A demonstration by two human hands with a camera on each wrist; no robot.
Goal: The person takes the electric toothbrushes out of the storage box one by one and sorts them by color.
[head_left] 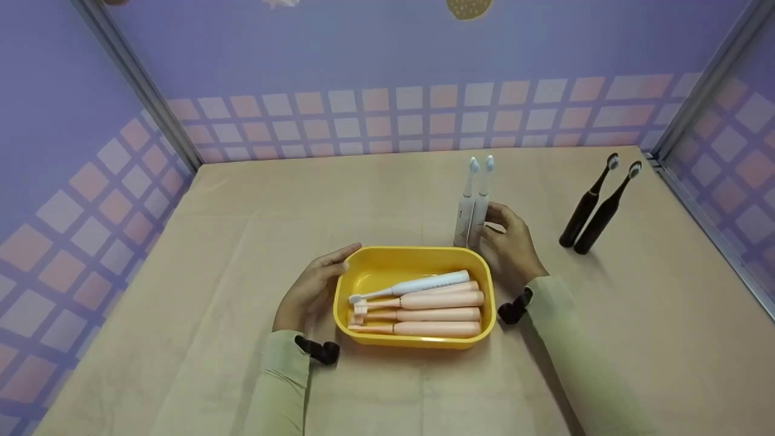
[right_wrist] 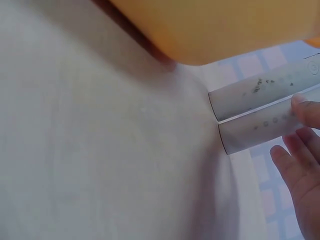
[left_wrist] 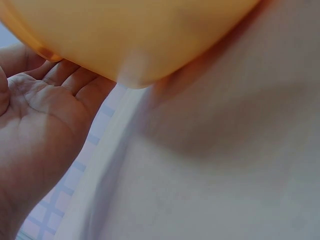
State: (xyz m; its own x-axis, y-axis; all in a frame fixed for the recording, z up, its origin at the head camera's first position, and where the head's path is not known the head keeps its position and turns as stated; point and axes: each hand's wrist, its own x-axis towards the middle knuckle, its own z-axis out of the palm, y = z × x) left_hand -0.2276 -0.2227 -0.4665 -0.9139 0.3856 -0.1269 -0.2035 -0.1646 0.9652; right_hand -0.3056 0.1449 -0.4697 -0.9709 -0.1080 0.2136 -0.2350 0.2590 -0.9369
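A yellow plastic bin (head_left: 418,342) stands on the table, holding a white electric toothbrush (head_left: 431,283) and several pink electric toothbrushes (head_left: 439,329) laid on their sides. My left hand (head_left: 312,287) touches the bin's left wall and corner with fairly straight fingers; its palm shows in the left wrist view. Behind the bin's right corner, two white electric toothbrushes (head_left: 464,215) stand upright side by side. The right one (right_wrist: 257,131) is pinched between the thumb and fingers of my right hand (head_left: 511,242). In the right wrist view its head end is out of frame.
Two black electric toothbrushes (head_left: 596,221) stand upright at the right of the table. A cream cloth (head_left: 272,206) covers the tabletop. Purple walls with a checked band (head_left: 375,118) enclose the back and sides, with metal posts (head_left: 142,85) in the corners.
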